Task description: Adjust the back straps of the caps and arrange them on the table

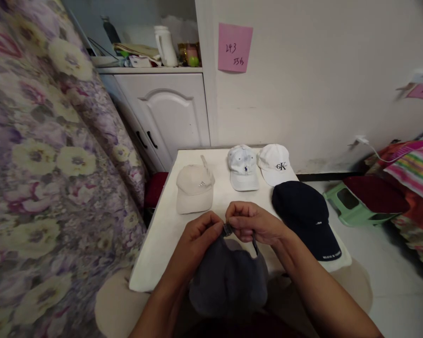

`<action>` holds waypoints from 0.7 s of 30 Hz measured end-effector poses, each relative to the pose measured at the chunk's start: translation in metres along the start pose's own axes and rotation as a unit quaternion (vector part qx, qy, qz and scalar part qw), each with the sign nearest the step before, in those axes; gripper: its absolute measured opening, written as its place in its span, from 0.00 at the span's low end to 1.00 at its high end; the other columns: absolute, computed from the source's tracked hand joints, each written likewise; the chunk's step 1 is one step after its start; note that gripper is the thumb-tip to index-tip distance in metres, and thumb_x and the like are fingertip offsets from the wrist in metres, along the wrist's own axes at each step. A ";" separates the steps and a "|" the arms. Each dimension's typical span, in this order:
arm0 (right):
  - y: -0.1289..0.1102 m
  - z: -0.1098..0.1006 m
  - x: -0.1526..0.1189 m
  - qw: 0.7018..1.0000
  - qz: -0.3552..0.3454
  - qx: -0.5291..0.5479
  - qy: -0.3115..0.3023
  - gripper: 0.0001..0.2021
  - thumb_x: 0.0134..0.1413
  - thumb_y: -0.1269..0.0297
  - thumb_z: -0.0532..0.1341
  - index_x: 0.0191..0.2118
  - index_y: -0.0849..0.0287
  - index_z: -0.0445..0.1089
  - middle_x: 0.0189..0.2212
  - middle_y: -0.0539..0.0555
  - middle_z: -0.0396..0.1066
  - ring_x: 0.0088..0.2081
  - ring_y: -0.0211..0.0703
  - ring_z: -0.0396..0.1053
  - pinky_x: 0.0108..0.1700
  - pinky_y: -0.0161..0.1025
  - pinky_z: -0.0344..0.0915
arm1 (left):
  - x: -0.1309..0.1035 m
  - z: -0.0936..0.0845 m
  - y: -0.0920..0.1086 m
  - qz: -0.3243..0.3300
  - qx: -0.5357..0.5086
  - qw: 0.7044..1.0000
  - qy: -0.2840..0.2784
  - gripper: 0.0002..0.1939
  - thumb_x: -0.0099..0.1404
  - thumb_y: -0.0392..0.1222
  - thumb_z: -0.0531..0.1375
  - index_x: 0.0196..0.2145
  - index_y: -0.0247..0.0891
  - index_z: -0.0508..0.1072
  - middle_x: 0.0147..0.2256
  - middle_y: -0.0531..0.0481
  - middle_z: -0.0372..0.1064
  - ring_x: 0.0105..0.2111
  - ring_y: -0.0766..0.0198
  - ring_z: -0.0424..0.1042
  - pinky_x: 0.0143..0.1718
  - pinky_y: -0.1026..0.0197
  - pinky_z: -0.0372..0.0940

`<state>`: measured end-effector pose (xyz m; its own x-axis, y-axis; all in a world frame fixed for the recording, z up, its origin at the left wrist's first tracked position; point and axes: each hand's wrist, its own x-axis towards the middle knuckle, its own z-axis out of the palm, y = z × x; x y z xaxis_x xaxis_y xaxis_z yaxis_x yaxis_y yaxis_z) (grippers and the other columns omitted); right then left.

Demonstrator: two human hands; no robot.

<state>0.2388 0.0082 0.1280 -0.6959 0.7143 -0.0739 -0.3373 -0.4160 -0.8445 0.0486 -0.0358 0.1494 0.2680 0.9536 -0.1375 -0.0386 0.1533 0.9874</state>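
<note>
The dark gray cap [229, 284] hangs just below and between both hands, its back opening uppermost, in front of the person's body. The left hand [199, 239] pinches it between thumb and fingers beside the small dark buckle [227, 229]; the right hand [255, 224] is closed with its fingertips against that buckle, apparently gripping the strap end, though the fingers hide exactly what. The cap looks light and soft, so its crown probably sags and folds readily rather than slipping or breaking; the narrow strap and hard buckle seem the fiddly part, best taken in a fingertip pinch on either side of the opening. Beyond the left hand lies a beige cap [195, 190]; beyond the right, a pale cap [244, 168] and white cap [274, 164]; right of the right hand, a navy cap [303, 218].
</note>
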 end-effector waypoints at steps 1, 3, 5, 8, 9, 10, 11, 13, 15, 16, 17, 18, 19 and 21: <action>0.001 0.000 -0.001 1.000 0.000 0.007 -0.001 0.12 0.52 0.62 0.71 0.33 0.61 0.69 0.20 0.43 0.63 0.18 0.26 0.51 0.21 0.27 0.50 | 0.000 0.000 0.000 0.000 0.000 1.000 0.000 0.16 0.64 0.51 0.63 0.27 0.37 0.69 0.23 0.56 0.61 0.23 0.69 0.55 0.23 0.67 0.49; 0.002 0.000 -0.002 1.000 -0.002 0.019 -0.005 0.11 0.53 0.63 0.70 0.34 0.61 0.69 0.21 0.43 0.63 0.19 0.27 0.52 0.22 0.27 0.51 | 0.001 0.000 -0.001 0.002 -0.001 1.000 0.001 0.16 0.64 0.51 0.63 0.27 0.37 0.69 0.23 0.56 0.61 0.23 0.69 0.55 0.23 0.67 0.49; 0.002 0.000 -0.003 1.000 -0.014 0.023 -0.007 0.10 0.53 0.65 0.70 0.35 0.61 0.69 0.22 0.44 0.63 0.20 0.27 0.54 0.22 0.28 0.52 | 0.001 0.001 -0.002 0.002 -0.003 1.000 -0.001 0.16 0.64 0.51 0.63 0.27 0.37 0.69 0.23 0.56 0.61 0.23 0.69 0.54 0.24 0.67 0.49; 0.000 0.003 -0.002 0.999 -0.045 0.011 -0.011 0.10 0.52 0.67 0.70 0.35 0.61 0.68 0.23 0.44 0.64 0.20 0.27 0.56 0.21 0.27 0.52 | 0.003 0.002 -0.003 0.000 -0.010 1.000 -0.009 0.15 0.64 0.50 0.64 0.27 0.37 0.69 0.23 0.56 0.61 0.24 0.68 0.55 0.25 0.67 0.50; -0.001 0.004 -0.002 0.998 -0.055 0.002 -0.017 0.10 0.53 0.67 0.70 0.35 0.61 0.68 0.24 0.45 0.65 0.20 0.28 0.57 0.21 0.27 0.52 | 0.004 0.002 -0.004 0.000 -0.015 1.000 -0.014 0.15 0.63 0.49 0.64 0.27 0.37 0.69 0.23 0.56 0.62 0.24 0.68 0.56 0.25 0.67 0.51; -0.002 0.005 -0.002 0.998 -0.063 -0.007 -0.022 0.10 0.53 0.66 0.70 0.35 0.61 0.67 0.24 0.46 0.66 0.21 0.28 0.58 0.21 0.26 0.53 | 0.004 0.002 -0.004 -0.001 -0.020 1.000 -0.020 0.15 0.63 0.49 0.64 0.27 0.37 0.69 0.24 0.55 0.63 0.24 0.68 0.57 0.26 0.66 0.51; -0.002 0.005 -0.002 0.997 -0.068 -0.017 -0.028 0.10 0.54 0.65 0.70 0.36 0.61 0.67 0.25 0.46 0.68 0.21 0.29 0.59 0.22 0.26 0.55 | 0.005 0.002 -0.004 -0.001 -0.025 0.999 -0.025 0.15 0.63 0.49 0.64 0.27 0.36 0.69 0.24 0.55 0.64 0.25 0.68 0.58 0.26 0.66 0.52; -0.001 0.003 -0.003 0.996 -0.070 -0.034 -0.033 0.12 0.55 0.62 0.70 0.38 0.60 0.67 0.26 0.48 0.69 0.22 0.31 0.63 0.23 0.28 0.61 | 0.005 0.001 -0.004 -0.003 -0.029 0.999 -0.032 0.14 0.64 0.49 0.63 0.28 0.36 0.70 0.26 0.53 0.67 0.26 0.67 0.60 0.27 0.66 0.53; 0.001 -0.002 -0.005 0.996 -0.063 -0.049 -0.033 0.15 0.56 0.57 0.69 0.41 0.60 0.68 0.29 0.50 0.71 0.25 0.33 0.67 0.25 0.30 0.66 | 0.005 0.000 -0.003 -0.004 -0.027 0.999 -0.033 0.13 0.64 0.49 0.63 0.29 0.36 0.71 0.26 0.53 0.68 0.26 0.67 0.61 0.27 0.66 0.53; 0.004 -0.004 -0.006 0.996 -0.054 -0.056 -0.032 0.16 0.57 0.55 0.68 0.42 0.61 0.68 0.30 0.51 0.72 0.26 0.35 0.68 0.26 0.31 0.68 | 0.005 -0.001 -0.003 -0.005 -0.026 0.999 -0.031 0.13 0.64 0.49 0.63 0.29 0.36 0.71 0.26 0.53 0.68 0.26 0.67 0.61 0.27 0.66 0.53; 0.006 -0.007 -0.007 0.997 -0.044 -0.064 -0.029 0.17 0.58 0.53 0.67 0.43 0.61 0.68 0.31 0.52 0.73 0.26 0.36 0.69 0.26 0.32 0.68 | 0.004 -0.001 -0.003 -0.008 -0.026 0.999 -0.030 0.13 0.64 0.49 0.63 0.29 0.36 0.71 0.26 0.54 0.68 0.26 0.67 0.60 0.27 0.66 0.53; 0.008 -0.010 -0.008 0.997 -0.036 -0.069 -0.023 0.17 0.58 0.52 0.66 0.42 0.61 0.69 0.31 0.53 0.73 0.26 0.35 0.69 0.25 0.31 0.67 | 0.004 -0.002 -0.003 -0.010 -0.026 0.999 -0.028 0.14 0.64 0.49 0.63 0.28 0.37 0.70 0.25 0.54 0.67 0.25 0.68 0.59 0.26 0.67 0.52; 0.011 -0.012 -0.009 0.997 -0.029 -0.072 -0.016 0.16 0.59 0.52 0.66 0.40 0.62 0.69 0.30 0.52 0.73 0.24 0.34 0.67 0.23 0.30 0.65 | 0.004 -0.002 -0.003 -0.013 -0.026 0.999 -0.026 0.14 0.64 0.49 0.63 0.28 0.37 0.70 0.24 0.55 0.66 0.24 0.68 0.58 0.26 0.67 0.51; 0.014 -0.015 -0.010 0.997 -0.024 -0.069 -0.003 0.14 0.58 0.55 0.67 0.36 0.62 0.69 0.26 0.50 0.71 0.20 0.29 0.60 0.20 0.27 0.57 | 0.005 -0.002 -0.005 -0.015 -0.024 0.999 -0.027 0.14 0.64 0.49 0.63 0.28 0.37 0.69 0.23 0.56 0.63 0.24 0.69 0.57 0.25 0.67 0.51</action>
<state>0.2502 0.0038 0.1091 -0.6848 0.7281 -0.0298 -0.2801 -0.3007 -0.9116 0.0484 -0.0316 0.1439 0.3216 0.9329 -0.1621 -0.0755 0.1959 0.9777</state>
